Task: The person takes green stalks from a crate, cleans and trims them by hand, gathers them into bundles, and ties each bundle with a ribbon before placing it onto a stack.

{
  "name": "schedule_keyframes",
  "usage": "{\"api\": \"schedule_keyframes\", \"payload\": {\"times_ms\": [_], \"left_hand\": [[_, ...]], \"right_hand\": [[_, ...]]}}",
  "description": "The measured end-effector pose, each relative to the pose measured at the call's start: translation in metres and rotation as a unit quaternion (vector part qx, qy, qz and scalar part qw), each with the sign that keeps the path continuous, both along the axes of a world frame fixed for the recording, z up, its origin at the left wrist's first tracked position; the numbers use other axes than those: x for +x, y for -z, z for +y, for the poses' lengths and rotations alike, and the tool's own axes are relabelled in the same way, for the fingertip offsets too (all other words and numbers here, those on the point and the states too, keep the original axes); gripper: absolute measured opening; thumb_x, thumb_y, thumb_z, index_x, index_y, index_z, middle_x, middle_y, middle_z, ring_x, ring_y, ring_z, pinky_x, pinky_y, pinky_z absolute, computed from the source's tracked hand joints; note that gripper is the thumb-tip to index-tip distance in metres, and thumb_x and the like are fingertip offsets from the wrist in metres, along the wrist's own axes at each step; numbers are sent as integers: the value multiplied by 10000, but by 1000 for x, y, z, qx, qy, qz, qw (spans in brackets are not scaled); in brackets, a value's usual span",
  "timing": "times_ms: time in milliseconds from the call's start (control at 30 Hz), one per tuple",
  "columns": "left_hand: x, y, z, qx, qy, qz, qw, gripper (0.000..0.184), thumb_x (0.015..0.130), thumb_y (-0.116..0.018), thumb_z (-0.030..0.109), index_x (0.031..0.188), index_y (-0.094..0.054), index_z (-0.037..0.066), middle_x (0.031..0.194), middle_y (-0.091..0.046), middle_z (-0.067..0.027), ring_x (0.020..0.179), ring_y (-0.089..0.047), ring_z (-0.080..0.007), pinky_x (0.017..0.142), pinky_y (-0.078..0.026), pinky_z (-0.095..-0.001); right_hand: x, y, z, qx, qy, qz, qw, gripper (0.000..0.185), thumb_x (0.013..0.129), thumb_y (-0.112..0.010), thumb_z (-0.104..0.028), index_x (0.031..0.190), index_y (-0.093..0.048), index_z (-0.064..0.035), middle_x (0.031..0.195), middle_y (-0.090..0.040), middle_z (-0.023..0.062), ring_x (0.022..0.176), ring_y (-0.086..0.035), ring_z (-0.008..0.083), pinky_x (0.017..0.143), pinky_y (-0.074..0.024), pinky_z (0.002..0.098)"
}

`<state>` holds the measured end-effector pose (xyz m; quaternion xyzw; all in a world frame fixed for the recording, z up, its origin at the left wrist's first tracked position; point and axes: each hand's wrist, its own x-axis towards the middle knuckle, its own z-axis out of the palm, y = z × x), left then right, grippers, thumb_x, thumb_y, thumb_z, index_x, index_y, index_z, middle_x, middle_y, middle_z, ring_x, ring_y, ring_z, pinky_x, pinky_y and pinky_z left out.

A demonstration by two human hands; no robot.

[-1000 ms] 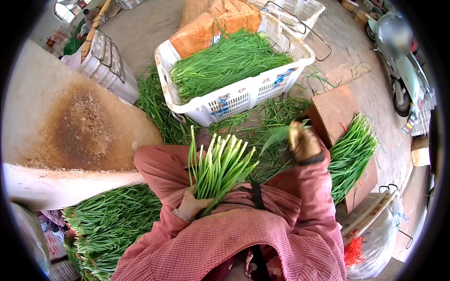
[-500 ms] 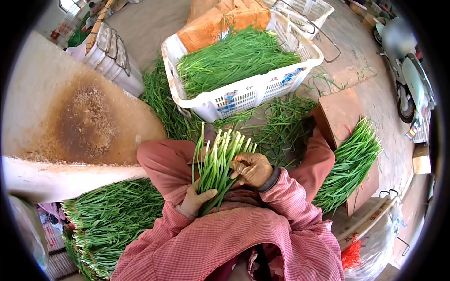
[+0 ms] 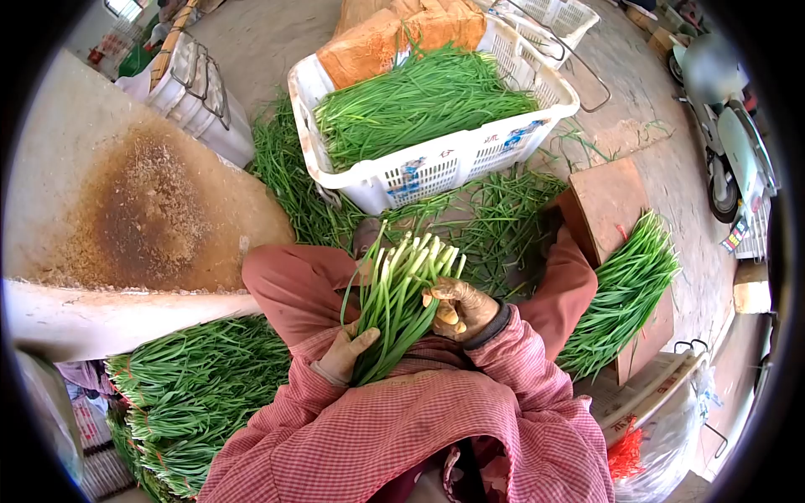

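Observation:
A loose bunch of garlic chives (image 3: pixel 398 293) stands in front of my lap, pale cut stems up and green leaves hanging down. My left hand (image 3: pixel 344 350), in a pale glove, is wrapped round its lower leafy part, thumb across the front. At the bunch's right side is my right hand (image 3: pixel 465 308), in a brownish stained glove. Its fingers are curled, with the tips against the outer stems; exactly how many stems they grip is hidden. One long leaf strays out on the left of the bunch.
Ahead stands a white plastic crate (image 3: pixel 436 163) heaped with chives. Tied bundles (image 3: pixel 201 394) are stacked at left, beside a stained slab (image 3: pixel 151 210). More chives (image 3: pixel 625 293) lie on a brown board (image 3: pixel 612 201) at right. Red ties (image 3: pixel 626 453) hang at lower right. Scattered leaves (image 3: pixel 503 226) litter the floor.
My right hand has shifted slightly right and down, its fingers more curled. The bunch's stem ends lean further right and fan out a little more. My left hand keeps its hold.

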<state>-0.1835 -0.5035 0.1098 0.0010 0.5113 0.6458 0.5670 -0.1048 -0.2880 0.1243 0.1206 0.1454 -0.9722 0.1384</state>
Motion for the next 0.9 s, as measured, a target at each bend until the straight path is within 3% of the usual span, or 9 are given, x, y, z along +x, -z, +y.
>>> {"api": "schedule_keyframes", "payload": {"times_ms": [200, 300, 333, 400, 533, 567, 600, 767, 900], "left_hand": [[1, 3, -5, -9, 15, -11, 1000, 440, 810, -569, 301, 1132, -473, 17, 1000, -560, -46, 861, -528, -123, 783, -422, -257], [0, 10, -8, 2, 13, -28, 1000, 424, 823, -552, 290, 1137, -468, 17, 1019, -554, -52, 890, -524, -129, 798, -420, -264], [1, 9, -8, 4, 15, -28, 999, 424, 823, -552, 290, 1137, -468, 17, 1019, -554, -52, 890, -524, -129, 798, -420, -264], [2, 5, -6, 3, 12, -13, 1000, 442, 841, -487, 352, 1130, -474, 17, 1032, -559, -68, 906, -527, -159, 807, -414, -285], [2, 6, -7, 31, -8, -16, 999, 502, 833, -500, 356, 1186, -417, 9, 1109, -515, -83, 959, -506, -171, 829, -404, -288], [1, 3, -5, 30, -7, -15, 999, 502, 833, -500, 356, 1186, -417, 9, 1109, -515, -83, 959, -506, -171, 829, -404, -288], [0, -3, -1, 38, 35, -8, 999, 464, 835, -515, 310, 1183, -423, 17, 1091, -521, -67, 952, -504, -153, 829, -404, -278], [5, -26, 13, 32, 138, 97, 985, 452, 853, -497, 218, 1234, -368, 10, 1138, -488, -69, 1022, -451, -140, 881, -357, -277], [2, -21, 13, 83, 132, 236, 959, 652, 817, -544, 238, 1323, -197, 15, 1272, -366, -84, 1144, -365, -173, 955, -287, -283]], "right_hand": [[-2, -56, 57, 48, 432, -115, 893, 129, 776, -571, -218, 795, -561, -90, 513, -418, -61, 390, -402, 69, 335, -333, 168], [23, -4, 164, 100, 374, 195, 901, 223, 809, -568, -254, 932, -538, -71, 671, -568, 10, 598, -558, 105, 564, -469, 204], [26, 2, 167, 280, 408, 5, 869, 295, 804, -582, -262, 990, -515, -45, 756, -581, 49, 667, -570, 139, 615, -475, 240], [38, 71, 191, 729, 383, -130, 552, 548, 775, -632, -259, 1188, -391, 10, 996, -553, 121, 841, -554, 213, 715, -467, 314], [92, 128, 83, 753, 153, 162, 619, 786, 764, -642, -237, 1350, -140, -89, 1314, -304, 184, 1168, -369, 248, 957, -321, 363], [87, 109, 45, 437, 90, 135, 885, 786, 781, -603, -329, 1358, -115, -113, 1334, -287, 141, 1197, -332, 258, 964, -307, 394], [64, 78, 14, 306, 114, 180, 928, 783, 782, -586, -365, 1358, -114, -123, 1334, -285, 149, 1192, -337, 273, 963, -306, 407], [-2, 6, 6, 33, 163, 196, 966, 681, 753, -635, -176, 1306, -253, -63, 1257, -395, 150, 1094, -456, 241, 904, -394, 358], [-5, 3, 19, 194, 90, 155, 965, 678, 684, -681, -185, 1245, -353, 11, 1196, -462, 162, 1084, -467, 259, 953, -329, 372]]}}
